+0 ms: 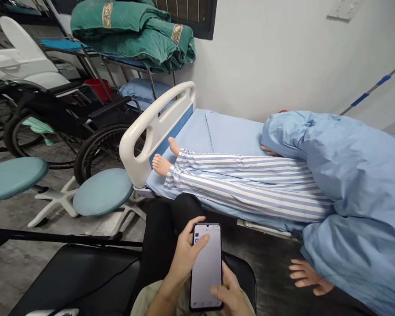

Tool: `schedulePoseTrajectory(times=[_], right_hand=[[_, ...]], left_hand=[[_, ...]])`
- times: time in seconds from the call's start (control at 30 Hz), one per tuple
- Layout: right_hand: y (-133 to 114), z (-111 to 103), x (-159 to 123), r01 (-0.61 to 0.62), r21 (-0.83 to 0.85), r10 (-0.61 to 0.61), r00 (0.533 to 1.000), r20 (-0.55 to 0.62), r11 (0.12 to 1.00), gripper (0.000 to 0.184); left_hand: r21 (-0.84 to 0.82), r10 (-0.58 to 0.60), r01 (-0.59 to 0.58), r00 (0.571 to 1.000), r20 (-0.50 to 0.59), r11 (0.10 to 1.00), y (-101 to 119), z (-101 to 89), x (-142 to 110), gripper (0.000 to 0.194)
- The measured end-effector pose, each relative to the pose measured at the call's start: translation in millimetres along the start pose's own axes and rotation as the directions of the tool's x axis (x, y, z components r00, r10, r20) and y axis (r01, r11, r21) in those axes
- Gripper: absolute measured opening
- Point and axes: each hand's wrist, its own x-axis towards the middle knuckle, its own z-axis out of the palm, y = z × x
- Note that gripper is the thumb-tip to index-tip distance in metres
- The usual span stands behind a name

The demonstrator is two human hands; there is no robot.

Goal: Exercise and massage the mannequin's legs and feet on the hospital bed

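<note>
I sit beside a hospital bed (158,116) with a smartphone (206,267) over my lap, its pale screen lit. My left hand (183,255) wraps the phone's left edge, with the thumb resting on the top of the screen. My right hand (231,293) grips the lower right edge, and its thumb lies near the bottom of the screen. On the bed lies a manikin in blue-and-white striped trousers (240,184), bare feet (161,163) toward the white footboard. A light blue quilt (349,175) covers its upper body. One manikin hand (307,277) hangs off the bed's side.
Two teal round stools (102,191) stand left of the bed on white star bases. Behind them are a black wheelchair (85,127) and a rack holding folded green quilts (134,35). A black chair seat (79,276) lies at the lower left. The wall runs behind the bed.
</note>
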Motion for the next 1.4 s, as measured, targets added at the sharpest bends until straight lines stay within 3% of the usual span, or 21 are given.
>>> schedulePoseTrajectory(times=[0.17, 0.3, 0.53, 0.7, 1.1, 1.4], right_hand=[[-6, 1, -1, -0.016, -0.050, 0.018, 1.000, 0.025, 0.999, 0.062], [-10, 2, -1, 0.032, -0.105, -0.020, 0.993, 0.114, 0.994, 0.067], [-21, 3, -4, 0.015, -0.308, 0.043, 0.983, 0.180, 0.951, 0.087], [-26, 5, -5, 0.057, -0.408, 0.009, 0.987, 0.157, 0.911, 0.078], [-27, 10, -9, 0.060, -0.388, 0.017, 0.981, 0.193, 0.920, 0.079], [-17, -2, -8, 0.006, -0.453, 0.099, 0.973, 0.207, 0.891, 0.102]], left_hand=[[-0.058, 0.031, -0.036, 0.996, -0.085, 0.998, 3, 4.6, 2, 0.042], [-0.033, 0.055, -0.060, 0.990, -0.130, 0.998, 3, 6.3, 3, 0.041], [-0.010, 0.082, -0.084, 0.985, -0.151, 0.996, 6, 6.9, 3, 0.040], [-0.051, 0.089, -0.097, 0.986, -0.143, 0.994, 8, 9.2, 2, 0.037], [-0.056, 0.095, -0.108, 0.975, -0.199, 0.993, 8, 6.8, 2, 0.039], [-0.041, 0.085, -0.096, 0.972, -0.221, 0.995, 6, 1.4, 1, 0.040]])
